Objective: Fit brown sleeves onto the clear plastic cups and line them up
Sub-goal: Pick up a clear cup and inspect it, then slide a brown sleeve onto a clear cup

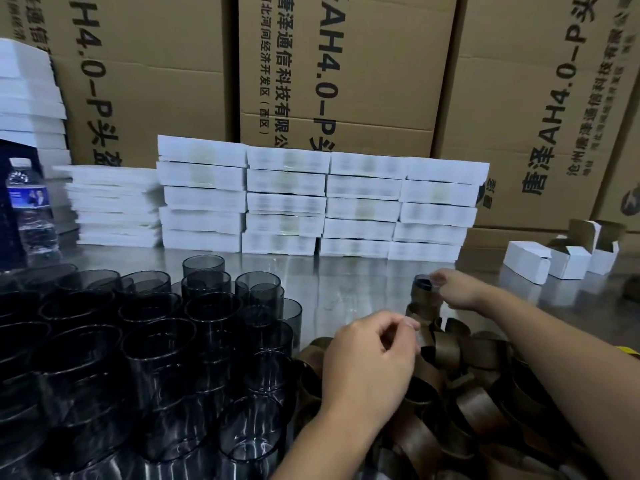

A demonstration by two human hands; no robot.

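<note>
Left hand (367,358) hung low in the middle of the frame, over the near edge of the brown sleeves (485,403). Its fingers were curled and the thumb and forefinger tips were drawn close together. Whether they pinched a sleeve could not be told. Right hand (457,289) reached in from the lower right to the middle right, and its thumb and fingertips pinched the dark rim of a sleeved cup (423,292). That cup stood upright on the table (346,282), just beyond the sleeve pile.

At the far left stood a crinkled plastic water bottle (31,209) with a blue label. Above and beside it lay stacks of flat white slabs (31,95). The lower left was crowded with clear cups (166,348). They were smoky, thin-walled cylinders standing upright and packed close, with some nested.

Across the middle, flat white boxes (311,202) were piled in neat columns against tall brown cardboard cartons (381,64) printed with black lettering. The table top was brushed metal, dully reflective.

The sleeves filled the lower right. They were matte brown paper bands, round and oval, heaped loosely over one another. At the right edge, a few small white boxes (561,259) sat with their flaps open.
</note>
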